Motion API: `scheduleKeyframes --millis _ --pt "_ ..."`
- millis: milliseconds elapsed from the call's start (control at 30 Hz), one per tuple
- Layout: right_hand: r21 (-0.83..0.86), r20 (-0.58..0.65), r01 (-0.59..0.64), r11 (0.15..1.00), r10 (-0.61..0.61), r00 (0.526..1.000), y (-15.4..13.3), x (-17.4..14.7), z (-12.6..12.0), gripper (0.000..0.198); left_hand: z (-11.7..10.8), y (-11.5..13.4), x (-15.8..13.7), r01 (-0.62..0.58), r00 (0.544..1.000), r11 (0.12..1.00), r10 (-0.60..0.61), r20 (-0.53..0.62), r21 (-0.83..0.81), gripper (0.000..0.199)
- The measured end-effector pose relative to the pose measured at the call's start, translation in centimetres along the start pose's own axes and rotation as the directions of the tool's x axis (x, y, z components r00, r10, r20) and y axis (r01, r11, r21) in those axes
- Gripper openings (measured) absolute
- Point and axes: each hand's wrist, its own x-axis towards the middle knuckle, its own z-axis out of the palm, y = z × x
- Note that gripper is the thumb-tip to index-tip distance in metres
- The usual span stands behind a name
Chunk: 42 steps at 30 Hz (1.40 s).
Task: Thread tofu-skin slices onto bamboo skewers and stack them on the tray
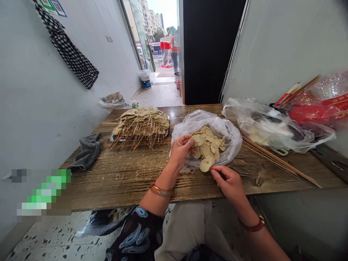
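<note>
A clear plastic bag (pixel 234 139) lies spread out on the table, full of loose pale beige slices (pixel 206 150), thin and roundish. At its left side my left hand (pixel 181 150) is closed, with a slice (pixel 197 140) pinched between thumb and fingers. My right hand (pixel 228 181) is closed in a pinch at the bag's near edge. Its fingertips hold the end of what looks like a thin skewer, mostly hidden, with a round slice (pixel 206 164) on it. To the left, a heap of skewered slices (pixel 144 121) is stacked on a metal tray (pixel 112 138), sticks pointing towards me.
Bare wooden skewers (pixel 274 159) lie on the wooden table (pixel 130 185) at the right. Behind them are another plastic bag (pixel 272 127) and red packaging (pixel 312 112). A grey cloth (pixel 88 150) rests at the left edge. Beyond the table, an open doorway shows a person outside.
</note>
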Motion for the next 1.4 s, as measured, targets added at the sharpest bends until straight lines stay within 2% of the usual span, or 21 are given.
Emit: scheduleKeyframes --millis 167,467,1000,1200,1400 --pt "-0.033 0.003 0.026 0.999 -0.026 1.000 -0.1 0.0 0.1 0.024 -0.3 0.4 0.1 -0.053 0.997 0.999 0.053 -0.047 0.013 0.030" --pt "-0.082 -0.020 0.050 0.995 -0.052 0.998 -0.4 0.1 0.1 0.024 -0.2 1.0 -0.1 -0.145 0.987 0.986 0.150 -0.052 0.079 0.023" --pt "-0.118 -0.035 0.053 0.992 -0.057 0.998 -0.2 0.3 0.4 0.023 0.0 0.9 -0.4 -0.211 0.978 0.953 0.207 0.040 0.217 0.017" --pt "-0.120 -0.070 0.053 0.991 -0.062 0.996 -0.1 0.2 0.5 0.021 0.2 0.9 -0.7 -0.121 0.990 0.984 0.111 0.083 0.129 0.021" --pt "-0.127 -0.083 0.086 0.988 -0.097 0.992 -0.2 0.0 0.4 0.021 0.0 0.5 -0.4 -0.017 0.999 0.999 0.018 0.032 -0.035 0.027"
